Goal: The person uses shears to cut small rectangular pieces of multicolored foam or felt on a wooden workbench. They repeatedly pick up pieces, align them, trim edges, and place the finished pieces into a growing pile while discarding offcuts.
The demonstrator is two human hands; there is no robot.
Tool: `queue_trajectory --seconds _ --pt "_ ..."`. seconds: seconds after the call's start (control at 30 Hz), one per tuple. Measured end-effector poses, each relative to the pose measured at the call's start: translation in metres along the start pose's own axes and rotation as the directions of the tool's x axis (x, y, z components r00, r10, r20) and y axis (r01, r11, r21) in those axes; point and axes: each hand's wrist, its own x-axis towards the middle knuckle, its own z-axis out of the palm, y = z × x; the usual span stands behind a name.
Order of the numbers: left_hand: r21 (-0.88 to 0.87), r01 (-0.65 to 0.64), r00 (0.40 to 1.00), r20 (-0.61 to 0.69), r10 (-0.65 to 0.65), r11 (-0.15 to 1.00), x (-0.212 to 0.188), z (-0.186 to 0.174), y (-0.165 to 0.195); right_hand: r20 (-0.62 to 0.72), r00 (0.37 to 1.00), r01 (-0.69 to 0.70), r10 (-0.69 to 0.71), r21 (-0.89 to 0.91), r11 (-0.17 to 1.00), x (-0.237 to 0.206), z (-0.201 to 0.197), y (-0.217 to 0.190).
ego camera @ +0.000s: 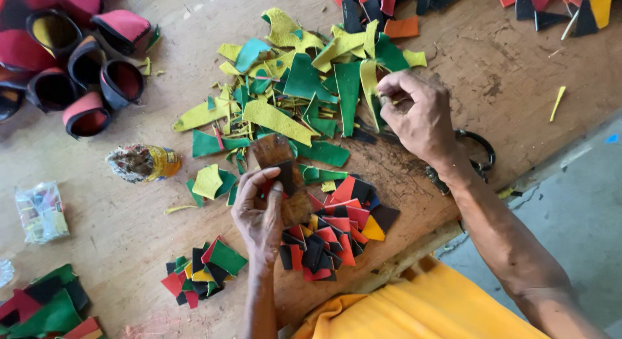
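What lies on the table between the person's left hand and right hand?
In the head view, between the left hand and right hand lie green and yellow offcuts and the top of the pile of red, black and yellow cut pieces on the wooden table.

A worn, scuffed wooden table fills most of the view, its surface stained and scratched. Past its lower right edge lies a grey concrete floor. Soft, even light falls across everything.
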Motion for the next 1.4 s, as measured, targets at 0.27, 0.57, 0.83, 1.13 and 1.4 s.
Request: queue_trajectory --seconds 0.27,0.57,0.83,1.13,1.4 --pt "-0.018 0.06 0.998 -0.006 -0.06 0.998 0.007 -0.006 -0.009 0.276 0.961 -0.126 0.031 0.334 0.934 -0.014 0.014 -0.036" --pt "-0.065 0.077 0.997 -0.022 -0.079 0.995 -0.001 -0.003 -0.021 0.404 0.906 -0.221 0.124 0.203 0.954 -0.022 0.024 -0.071" --pt "-0.24 0.04 0.999 -0.022 -0.047 0.97 -0.003 0.014 -0.027 0.438 0.896 -0.226 0.071 0.314 0.922 -0.025 0.05 -0.067" --pt "-0.271 0.055 0.996 -0.056 -0.073 0.961 -0.004 0.017 -0.027 0.456 0.885 -0.274 0.091 0.355 0.894 -0.024 0.06 -0.062" --pt "-0.309 0.065 0.995 -0.051 -0.085 0.949 -0.004 0.018 -0.024 0.488 0.859 -0.355 0.154 0.353 0.865 -0.024 0.063 -0.06"
